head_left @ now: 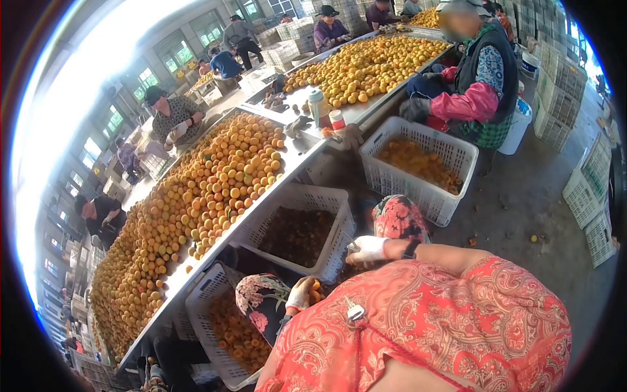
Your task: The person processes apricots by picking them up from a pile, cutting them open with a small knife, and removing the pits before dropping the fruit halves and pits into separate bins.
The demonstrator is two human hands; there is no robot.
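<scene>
My left hand (301,293), in a pale glove with dirty fingers, is closed around an orange apricot (317,291), partly hidden by the fingers. It is low in front of my body, beside my knee in flowered trousers. My right hand (368,249), also gloved, has its fingers curled at the near corner of a white crate (336,225) with dark brown pits in it. What those fingers hold is too small to make out. Left of my knee stands another white crate (208,287) with split apricots (238,333).
Whole apricots (215,170) are heaped on the long metal table (287,173). A crate of orange fruit pieces (418,160) stands at the right, near a seated person in pink sleeves (467,101). A flask (319,108) and a red jar (337,119) are on the table. Stacked crates (562,91) line the right.
</scene>
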